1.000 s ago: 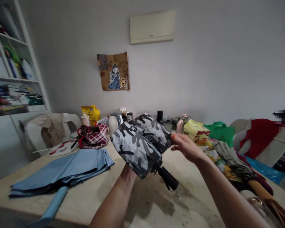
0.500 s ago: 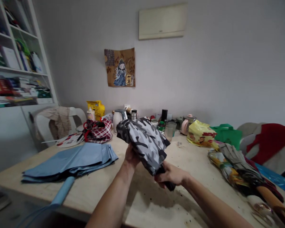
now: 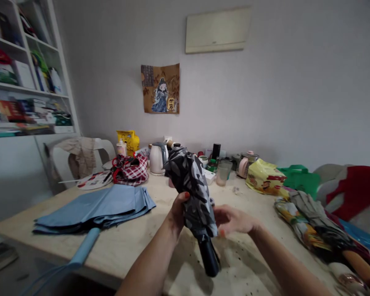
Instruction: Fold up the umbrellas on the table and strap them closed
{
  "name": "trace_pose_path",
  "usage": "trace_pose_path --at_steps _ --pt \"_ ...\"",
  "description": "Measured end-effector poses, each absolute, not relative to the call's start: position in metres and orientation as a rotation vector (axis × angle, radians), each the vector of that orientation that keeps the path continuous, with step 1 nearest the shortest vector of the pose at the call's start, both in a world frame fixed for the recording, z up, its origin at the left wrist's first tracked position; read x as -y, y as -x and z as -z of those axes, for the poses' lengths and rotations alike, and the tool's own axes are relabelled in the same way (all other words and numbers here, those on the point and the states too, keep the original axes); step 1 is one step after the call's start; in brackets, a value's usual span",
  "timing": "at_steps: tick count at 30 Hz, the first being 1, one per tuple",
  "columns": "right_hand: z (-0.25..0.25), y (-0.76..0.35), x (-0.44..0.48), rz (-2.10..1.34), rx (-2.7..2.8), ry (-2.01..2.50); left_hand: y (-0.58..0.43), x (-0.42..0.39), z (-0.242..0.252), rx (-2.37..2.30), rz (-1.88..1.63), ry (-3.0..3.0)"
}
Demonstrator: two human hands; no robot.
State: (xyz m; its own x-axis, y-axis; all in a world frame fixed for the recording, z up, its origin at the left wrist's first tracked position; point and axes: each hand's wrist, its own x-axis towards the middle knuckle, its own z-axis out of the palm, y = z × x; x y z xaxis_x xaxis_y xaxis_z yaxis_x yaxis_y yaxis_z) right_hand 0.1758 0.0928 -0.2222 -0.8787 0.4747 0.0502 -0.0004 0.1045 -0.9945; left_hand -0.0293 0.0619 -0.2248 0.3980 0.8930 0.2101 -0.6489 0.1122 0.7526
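A grey and black camouflage umbrella (image 3: 197, 189) is held above the table, its folds gathered and its black handle pointing down toward me. My left hand (image 3: 179, 209) grips the folds from the left, thumb on top. On the other side, my right hand (image 3: 232, 218) is beside the lower folds, off the handle, with its fingers apart; their far tips are partly hidden behind the fabric. A light blue umbrella (image 3: 95, 207) lies loosely folded on the left of the table. More folded umbrellas (image 3: 308, 222) lie at the right.
Along the back of the table (image 3: 135, 246) stand a white kettle (image 3: 157, 158), cups and jars, with a yellow bag (image 3: 265, 176) and green bag (image 3: 300, 179) to the right. A red plaid bag (image 3: 132, 170) sits back left.
The camouflage umbrella has turned more upright and looks narrower, its folds drawn together. My right hand has let go of the handle and moved up beside the fabric. The view has shifted slightly.
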Motion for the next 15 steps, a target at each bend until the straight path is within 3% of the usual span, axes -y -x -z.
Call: trace_pose_path --at_steps 10,15 --pt "0.173 -0.175 -0.072 -1.192 1.365 0.547 -0.034 -0.040 0.205 -0.541 -1.010 -1.004" --pt "0.148 -0.171 -0.080 -1.196 1.211 0.628 -0.030 -0.039 0.202 -0.594 -1.007 -1.092"
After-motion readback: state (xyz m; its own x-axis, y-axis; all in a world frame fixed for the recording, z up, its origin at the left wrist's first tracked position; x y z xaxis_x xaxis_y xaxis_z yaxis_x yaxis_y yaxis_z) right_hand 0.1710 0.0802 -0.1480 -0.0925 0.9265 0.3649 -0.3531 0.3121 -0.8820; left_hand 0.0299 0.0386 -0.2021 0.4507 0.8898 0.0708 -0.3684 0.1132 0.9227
